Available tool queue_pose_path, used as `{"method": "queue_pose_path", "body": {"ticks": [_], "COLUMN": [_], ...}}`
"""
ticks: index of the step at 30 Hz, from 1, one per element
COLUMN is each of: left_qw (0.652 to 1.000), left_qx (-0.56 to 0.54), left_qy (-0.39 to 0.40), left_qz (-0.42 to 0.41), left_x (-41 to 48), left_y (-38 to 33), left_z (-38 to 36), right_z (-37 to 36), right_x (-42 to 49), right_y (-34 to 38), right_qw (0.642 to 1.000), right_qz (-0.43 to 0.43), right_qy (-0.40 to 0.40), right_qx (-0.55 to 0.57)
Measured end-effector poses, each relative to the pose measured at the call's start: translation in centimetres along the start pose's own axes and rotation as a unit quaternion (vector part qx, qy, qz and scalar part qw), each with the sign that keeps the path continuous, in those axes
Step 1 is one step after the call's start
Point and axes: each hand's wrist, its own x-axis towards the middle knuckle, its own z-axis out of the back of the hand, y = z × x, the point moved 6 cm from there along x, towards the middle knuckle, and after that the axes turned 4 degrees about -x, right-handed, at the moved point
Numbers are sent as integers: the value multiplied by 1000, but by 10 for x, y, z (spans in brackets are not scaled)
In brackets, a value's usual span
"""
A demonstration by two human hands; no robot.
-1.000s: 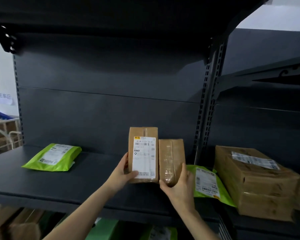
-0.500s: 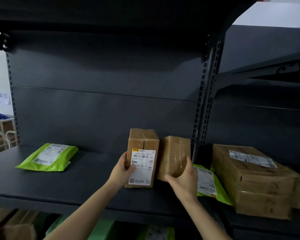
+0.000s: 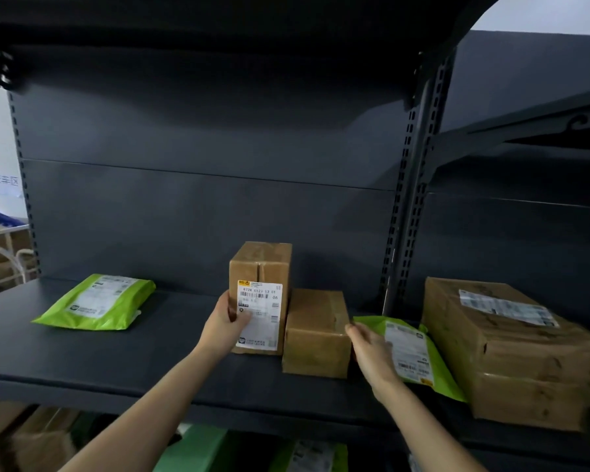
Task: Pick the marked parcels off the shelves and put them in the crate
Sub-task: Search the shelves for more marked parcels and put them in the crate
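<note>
A flat green mailer (image 3: 94,301) with a white label is seen lying on the dark shelf (image 3: 116,356), well to the left of the upright labelled carton (image 3: 260,264). That carton is stood on end near the middle of the shelf, with its white barcode label (image 3: 259,315) facing outward. It is gripped at its lower left edge by the left hand (image 3: 223,327), whose fingers (image 3: 234,315) are curled round the edge, the thumb being laid across the label. Touching the carton's right side, a lower brown carton (image 3: 315,332) sealed with clear tape is rested flat on the shelf. Further right of the upright carton, just past the low one, the right hand (image 3: 372,356) is held with its fingers loosely extended and released, nothing being grasped; contact with the low carton cannot be told. A second green mailer (image 3: 413,352) is partly covered by that hand. Farthest right of the upright carton, beyond the slotted shelf post (image 3: 409,199), a large brown carton (image 3: 504,349) with a creased label is set, the second mailer's right edge lying against it.
</note>
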Motion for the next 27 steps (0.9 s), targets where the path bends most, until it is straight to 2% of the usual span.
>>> {"method": "queue_pose_path", "body": {"ticks": [4, 7, 10, 12, 14, 16, 18, 20, 21, 23, 25, 27], "left_qw": [1000, 999, 998, 995, 991, 990, 991, 991, 991, 993, 992, 976], "left_qx": [10, 23, 26, 56, 81, 94, 115, 125, 128, 103, 11, -85], "left_qy": [1, -1, -8, -49, -100, -103, -69, -24, 3, 60, 120, 173], "left_qz": [19, 38, 62, 64, 42, 1, -30, -48, -48, -15, 48, 106], "left_x": [-2, -4, -8, -12, -20, -28, -34, -39, -40, -44, -48, -54], "left_y": [8, 17, 24, 26, 21, 12, 5, -1, -2, -5, -5, -7], "left_z": [6, 7, 4, 4, 7, 5, -2, -11, -18, -33, -51, -71], "right_z": [4, -4, -33, -51, -60, -59, -50, -34, -24, -9, -6, -14], "right_x": [1, -6, -4, 0, 2, 3, 5, 6, 7, 4, -4, -10], "right_y": [14, 38, 54, 56, 56, 57, 55, 49, 45, 33, 13, -9], "right_qw": [987, 930, 880, 855, 832, 826, 842, 888, 922, 984, 997, 983], "right_qz": [45, 108, 102, 72, 55, 51, 51, 44, 42, 30, -22, -72], "right_qy": [-66, -133, -89, -41, -27, -38, -52, -62, -67, -65, -59, -40], "right_qx": [-143, -326, -456, -513, -552, -560, -534, -453, -380, -162, 52, 162]}}
